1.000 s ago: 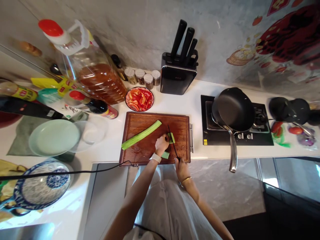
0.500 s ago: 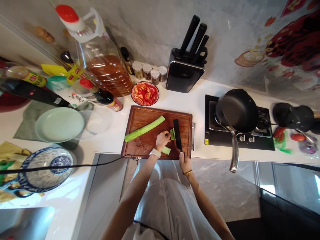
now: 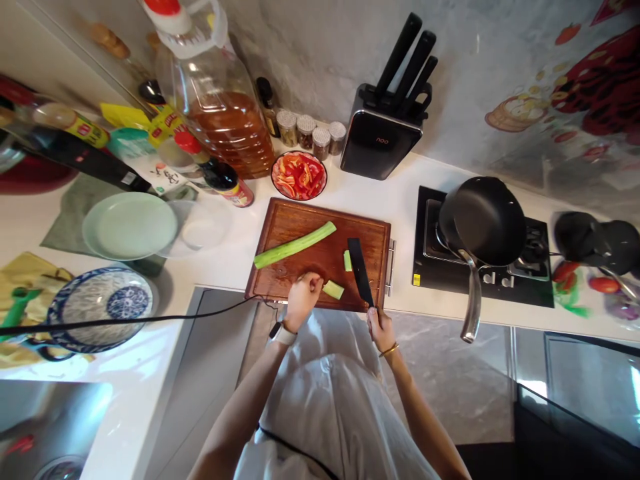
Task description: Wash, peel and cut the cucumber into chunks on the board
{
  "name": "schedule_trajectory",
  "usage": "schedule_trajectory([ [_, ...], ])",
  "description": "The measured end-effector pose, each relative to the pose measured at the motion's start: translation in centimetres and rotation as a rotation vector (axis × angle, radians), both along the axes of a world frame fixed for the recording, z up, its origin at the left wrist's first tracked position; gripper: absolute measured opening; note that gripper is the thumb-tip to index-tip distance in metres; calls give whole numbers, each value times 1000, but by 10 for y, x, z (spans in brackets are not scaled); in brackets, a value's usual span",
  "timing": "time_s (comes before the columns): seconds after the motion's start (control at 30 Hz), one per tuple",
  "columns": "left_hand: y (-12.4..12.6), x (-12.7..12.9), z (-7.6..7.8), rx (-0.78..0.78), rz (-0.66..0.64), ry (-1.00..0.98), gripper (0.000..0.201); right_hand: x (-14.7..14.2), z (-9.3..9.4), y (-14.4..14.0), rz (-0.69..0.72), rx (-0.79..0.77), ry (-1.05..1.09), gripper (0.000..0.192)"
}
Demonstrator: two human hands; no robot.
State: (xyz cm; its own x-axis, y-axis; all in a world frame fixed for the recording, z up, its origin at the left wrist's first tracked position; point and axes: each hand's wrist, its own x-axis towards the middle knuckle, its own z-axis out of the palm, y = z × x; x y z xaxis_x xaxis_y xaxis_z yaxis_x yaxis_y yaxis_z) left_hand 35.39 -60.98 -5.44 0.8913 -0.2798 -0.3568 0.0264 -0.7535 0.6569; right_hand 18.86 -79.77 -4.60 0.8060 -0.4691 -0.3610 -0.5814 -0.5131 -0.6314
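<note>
A wooden cutting board [image 3: 280, 220] lies in front of me. My right hand [image 3: 381, 328] grips the handle of a black kitchen knife [image 3: 358, 263], whose blade rests over the board's right side. Just left of the blade is a short green vegetable piece [image 3: 347, 261], cucumber-like. Another pale green piece [image 3: 333, 289] lies by the front edge, right beside my left hand [image 3: 303, 295]. That hand is closed, fingertips drawn together; whether anything is in them is hidden. A long green vegetable strip [image 3: 295, 245] lies slantwise on the board's left part.
Behind the board stand a bowl of cut red peppers [image 3: 299, 175], spice jars [image 3: 321, 141], a large oil jug [image 3: 225, 127] and a knife block [image 3: 382, 137]. A wok [image 3: 483, 223] sits on the stove, handle toward me. Plates and a patterned bowl [image 3: 75, 313] are at left; a black cable [image 3: 190, 328] crosses there.
My left hand has moved left and toward me, away from the green piece at the blade. The knife stays in my right hand, slightly shifted. The camera view has shifted too.
</note>
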Motion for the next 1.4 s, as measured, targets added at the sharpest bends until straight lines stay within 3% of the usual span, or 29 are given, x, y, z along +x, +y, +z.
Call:
schedule_trajectory([
  [0.1, 4, -20, 0, 80, -22, 185, 30, -7, 1, -7, 91, 23, 29, 60],
  [0.23, -9, -34, -3, -66, 96, 485, 29, -9, 5, -16, 245, -31, 60, 58],
  [0.43, -30, -29, -5, -146, 244, 404, 18, -9, 8, -21, 407, -108, 178, 42],
  [0.8, -46, -36, -25, -283, 368, 412, 18, -23, 3, -12, 287, -42, 129, 45],
  [0.93, -46, -36, -23, -294, 373, 443, 18, -24, 6, -6, 279, -40, 124, 44],
  [1.13, -46, -37, -23, -387, 478, 471, 18, -21, 4, -5, 238, -74, 170, 42],
  [1.4, -46, -34, -16, -414, 474, 503, 11, -22, 13, -5, 222, 7, 121, 46],
])
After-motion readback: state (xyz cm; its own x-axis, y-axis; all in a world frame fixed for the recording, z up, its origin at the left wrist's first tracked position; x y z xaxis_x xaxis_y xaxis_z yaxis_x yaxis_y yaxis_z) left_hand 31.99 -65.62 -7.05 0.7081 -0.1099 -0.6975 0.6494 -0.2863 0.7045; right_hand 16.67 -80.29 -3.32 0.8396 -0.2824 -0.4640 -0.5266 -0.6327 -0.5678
